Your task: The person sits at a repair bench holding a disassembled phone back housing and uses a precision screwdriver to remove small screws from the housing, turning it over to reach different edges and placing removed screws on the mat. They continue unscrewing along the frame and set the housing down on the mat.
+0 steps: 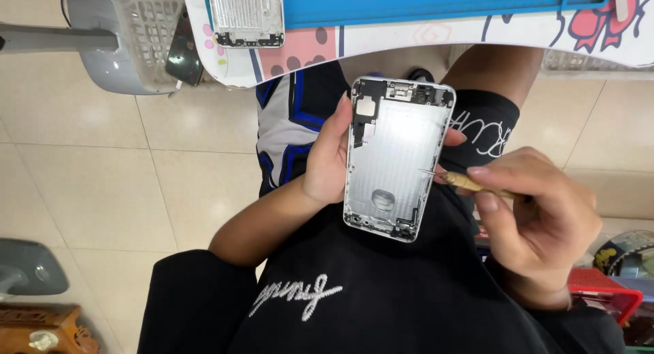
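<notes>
Over my lap, my left hand [332, 156] grips the bare phone housing [395, 160] face-up, steadying it so my right hand [538, 218], pinching a thin brass-handled tool [463, 182], can reach its edge.

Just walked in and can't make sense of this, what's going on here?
A seated person holds an emptied silver phone housing in the left hand, its inside facing up. The right hand grips a slim brass-coloured tool, its fine tip touching the housing's right edge. A second, similar housing lies on the table above, beside a blue mat. A dark phone rests in a white basket at left.
</notes>
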